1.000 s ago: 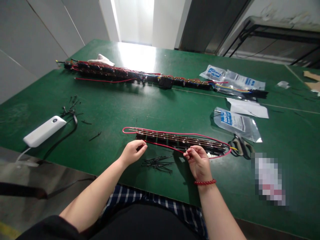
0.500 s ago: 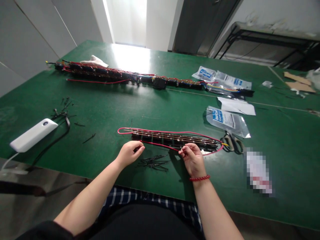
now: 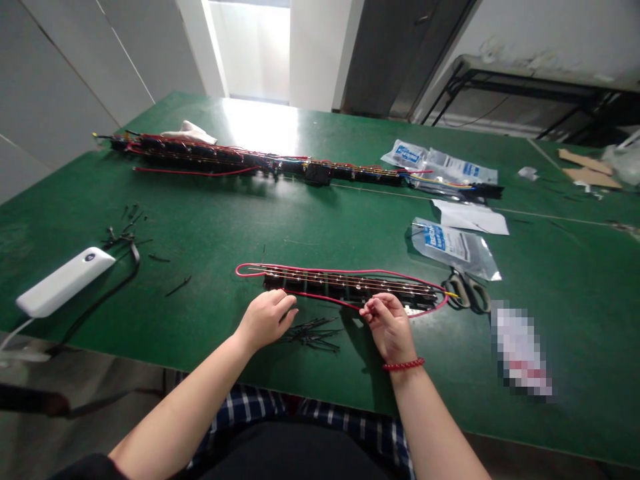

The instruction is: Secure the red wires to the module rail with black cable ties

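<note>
My left hand (image 3: pixel 267 320) rests curled on the green workbench (image 3: pixel 200 220), just left of a pile of black cable ties (image 3: pixel 315 335), and a small dark tie seems held in its fingers. My right hand (image 3: pixel 389 327) pinches its fingertips together close to a red wire (image 3: pixel 330 298), but whatever lies between them is too thin to see. That wire loops around a black LED strip harness (image 3: pixel 350 287) lying just beyond both hands. A red bead bracelet (image 3: pixel 403 364) circles my right wrist.
A longer wired harness (image 3: pixel 255 163) lies across the far side. To the right are plastic bags (image 3: pixel 445 247), paper (image 3: pixel 470 218) and scissors (image 3: pixel 467 291). On the left are a white power bank (image 3: pixel 65 282) with a black cable and loose ties (image 3: pixel 125 230).
The view has tilted and shifted, moving the whole table slightly. My left hand has moved slightly closer to the cable tie pile. My right hand keeps its pinch.
</note>
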Motion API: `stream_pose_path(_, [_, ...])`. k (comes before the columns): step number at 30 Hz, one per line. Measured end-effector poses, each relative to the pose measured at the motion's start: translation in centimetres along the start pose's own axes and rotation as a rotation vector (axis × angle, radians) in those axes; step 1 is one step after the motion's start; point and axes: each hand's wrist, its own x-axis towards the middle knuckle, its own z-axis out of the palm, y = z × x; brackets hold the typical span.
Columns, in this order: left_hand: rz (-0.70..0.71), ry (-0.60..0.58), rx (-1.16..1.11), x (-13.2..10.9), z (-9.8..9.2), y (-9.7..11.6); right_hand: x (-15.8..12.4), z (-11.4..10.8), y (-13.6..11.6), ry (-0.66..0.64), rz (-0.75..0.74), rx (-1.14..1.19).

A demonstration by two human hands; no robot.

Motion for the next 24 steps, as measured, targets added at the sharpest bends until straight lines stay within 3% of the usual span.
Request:
stream_pose_path(4, [0.073,0.016,0.103,1.0,-1.1,-0.3,0.0,0.0,0.0,0.017,0.008,0.02])
stream_pose_path(10, [0.073,0.111,0.213,3.2,-2.8,-1.9,-0.1,0.0,0.2,0.014,-0.001,0.024])
stream_pose_path(24, [-0.052,0.064,0.029,4.8,-2.3,-5.6,-0.2,0.2,0.3,0.026,-0.004,0.053])
